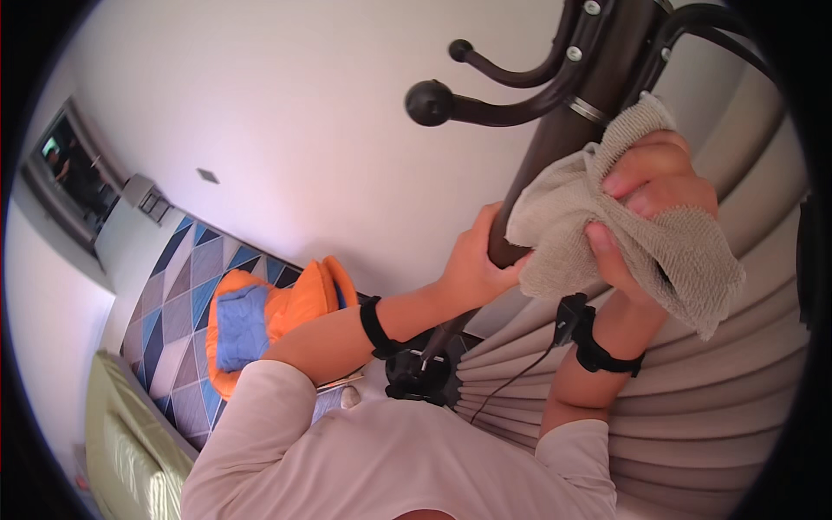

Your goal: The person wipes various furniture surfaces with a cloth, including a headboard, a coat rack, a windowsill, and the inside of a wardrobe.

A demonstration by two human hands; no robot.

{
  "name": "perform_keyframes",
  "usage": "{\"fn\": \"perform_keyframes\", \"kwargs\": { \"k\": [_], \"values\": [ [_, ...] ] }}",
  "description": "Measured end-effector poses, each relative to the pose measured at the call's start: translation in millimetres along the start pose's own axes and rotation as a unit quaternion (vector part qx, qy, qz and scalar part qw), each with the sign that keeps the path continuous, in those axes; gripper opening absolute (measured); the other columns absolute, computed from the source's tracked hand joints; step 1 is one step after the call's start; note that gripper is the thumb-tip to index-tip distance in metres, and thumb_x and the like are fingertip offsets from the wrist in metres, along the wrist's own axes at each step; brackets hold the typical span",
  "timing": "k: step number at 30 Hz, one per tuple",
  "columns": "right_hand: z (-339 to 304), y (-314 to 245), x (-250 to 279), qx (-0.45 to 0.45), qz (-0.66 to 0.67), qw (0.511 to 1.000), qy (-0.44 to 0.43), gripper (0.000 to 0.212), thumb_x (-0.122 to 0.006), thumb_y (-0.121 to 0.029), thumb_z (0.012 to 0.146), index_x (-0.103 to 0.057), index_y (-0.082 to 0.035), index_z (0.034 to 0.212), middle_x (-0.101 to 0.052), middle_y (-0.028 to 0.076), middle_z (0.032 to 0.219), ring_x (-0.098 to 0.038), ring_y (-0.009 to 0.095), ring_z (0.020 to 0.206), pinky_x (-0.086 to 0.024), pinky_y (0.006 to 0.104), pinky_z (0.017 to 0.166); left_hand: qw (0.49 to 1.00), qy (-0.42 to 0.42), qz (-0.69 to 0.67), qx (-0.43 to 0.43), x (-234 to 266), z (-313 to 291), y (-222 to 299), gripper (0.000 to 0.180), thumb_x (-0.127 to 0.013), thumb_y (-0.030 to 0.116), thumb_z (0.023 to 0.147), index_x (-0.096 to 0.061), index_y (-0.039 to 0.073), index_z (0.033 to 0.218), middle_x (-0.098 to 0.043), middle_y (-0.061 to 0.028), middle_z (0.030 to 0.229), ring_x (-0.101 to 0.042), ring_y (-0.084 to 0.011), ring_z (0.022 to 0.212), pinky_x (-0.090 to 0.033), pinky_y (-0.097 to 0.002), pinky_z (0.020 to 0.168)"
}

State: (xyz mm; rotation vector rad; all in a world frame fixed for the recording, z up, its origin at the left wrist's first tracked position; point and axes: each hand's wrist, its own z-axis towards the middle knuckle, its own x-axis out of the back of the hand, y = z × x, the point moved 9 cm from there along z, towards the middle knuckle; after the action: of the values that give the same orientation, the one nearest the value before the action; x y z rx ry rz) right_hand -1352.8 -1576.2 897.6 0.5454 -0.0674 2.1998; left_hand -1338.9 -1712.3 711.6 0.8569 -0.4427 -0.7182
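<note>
Bg: plain white wall (286,104) fills most of view, evenly lit, slight violet tint toward the left. Small grey plate (207,176) on it. Far left: dark-framed opening (65,173), w/ a grey switch panel (147,199) just beside it. Below that, headboard w/ geometric pattern (178,295) in blue, grey, beige. Orange cushion (295,303) rests against it, blue cloth (238,325) on top. Pale green bedding (121,442) at lower left. Right side: beige pleated curtain (719,390), folds fanning out.
</note>
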Motion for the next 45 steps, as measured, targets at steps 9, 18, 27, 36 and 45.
{"fn": "perform_keyframes", "kwargs": {
  "k": [9,18,27,36,45],
  "values": [
    [-59,-16,-7,-0.246,-0.119,0.890,0.364,0.040,-0.070,-0.006,0.081,-0.055,0.004,0.116,-0.061,0.012,0.110,-0.057,0.021,0.102,-0.045,0.0334,0.091,0.984,-0.004,0.126,-0.123,-15,-10,10,0.054,-0.078,0.019,0.075,-0.056,0.005,0.122,-0.063,-0.0109,0.114,-0.062,-0.0240,0.101,-0.049,-0.0346,0.087],
    [-194,9,-3,-0.404,0.228,0.655,0.597,0.034,-0.059,-0.011,0.091,-0.052,-0.002,0.124,-0.059,0.011,0.120,-0.058,0.020,0.109,-0.051,0.0334,0.089,0.996,-0.045,-0.046,-0.063,-21,-16,-11,0.071,-0.078,0.015,0.074,-0.037,0.002,0.131,-0.064,-0.0148,0.110,-0.064,-0.0213,0.098,-0.050,-0.0328,0.086],
    [-137,95,42,-0.295,0.440,0.698,0.483,0.039,-0.052,-0.030,0.095,-0.049,-0.009,0.128,-0.058,0.009,0.119,-0.059,0.024,0.105,-0.049,0.0385,0.091,0.998,0.033,-0.038,0.027,-15,-15,-19,0.044,-0.069,0.009,0.076,-0.045,0.002,0.112,-0.062,-0.0084,0.078,-0.061,-0.0146,0.068,-0.050,-0.0295,0.065],
    [-56,72,21,0.123,0.759,0.608,0.196,0.034,-0.066,-0.024,0.086,-0.044,-0.014,0.110,-0.047,0.002,0.099,-0.050,0.020,0.101,-0.040,0.0348,0.097,0.999,0.043,0.002,0.006,-8,-18,-9,0.046,-0.072,0.012,0.075,-0.045,0.003,0.111,-0.058,-0.0065,0.090,-0.055,-0.0130,0.080,-0.047,-0.0278,0.072],
    [-106,66,5,-0.372,0.387,0.664,0.521,0.027,-0.069,-0.014,0.086,-0.057,-0.001,0.107,-0.062,0.007,0.099,-0.063,0.015,0.086,-0.053,0.0277,0.072,0.998,0.047,0.033,-0.008,-11,-25,-7,0.021,-0.067,0.011,0.083,-0.061,0.003,0.101,-0.065,-0.0058,0.094,-0.063,-0.0160,0.084,-0.051,-0.0292,0.073]
  ]
}}
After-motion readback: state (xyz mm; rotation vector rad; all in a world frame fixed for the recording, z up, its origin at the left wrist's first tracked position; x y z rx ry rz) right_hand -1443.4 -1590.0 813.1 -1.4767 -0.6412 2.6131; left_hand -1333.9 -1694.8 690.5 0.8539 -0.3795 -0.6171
